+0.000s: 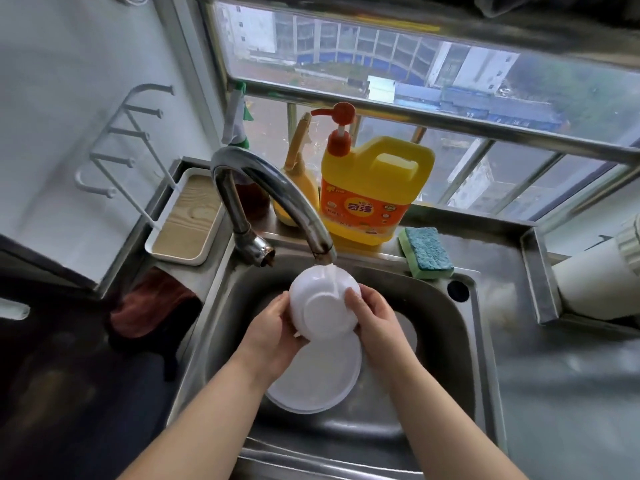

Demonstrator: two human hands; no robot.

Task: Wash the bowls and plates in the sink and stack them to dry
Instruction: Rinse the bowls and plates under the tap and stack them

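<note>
A steel sink [446, 327] under a window, with a wet steel counter to its right, holds a white plate [311, 382] on its floor. Above the plate a white bowl [323, 306] is held tilted, base toward the near side, under the tap [277, 199]'s running stream. The left hand [273, 327] grips its left rim and the right hand [372, 317] its right, equally near, so turning it likely takes both.
</note>
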